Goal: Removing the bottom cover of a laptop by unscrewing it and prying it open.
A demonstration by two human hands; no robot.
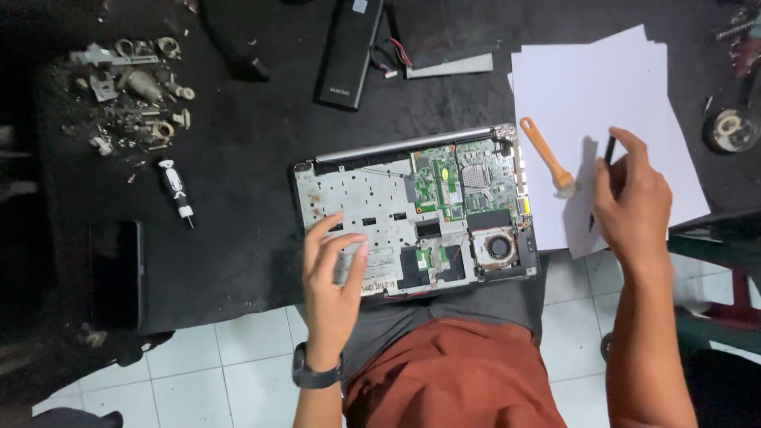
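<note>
Hands at an opened laptop (pixel 412 214) lying across the desk (pixel 238 222) edge and the person's lap. Left hand (pixel 333 273) rests flat, fingers spread, on the bare metal tray, steadying it. Right hand (pixel 634 202) pinches a thin dark tool (pixel 609 152) above white paper (pixel 602 87), beside an orange-handled brush (pixel 547 156) parked within reach.

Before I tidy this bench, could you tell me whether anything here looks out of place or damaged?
The laptop lies opened up, its circuit board and fan bare, and it overhangs the table edge above the person's lap. At far left, small metal parts lie scattered loose amid dust. Nothing looks spilled.
</note>
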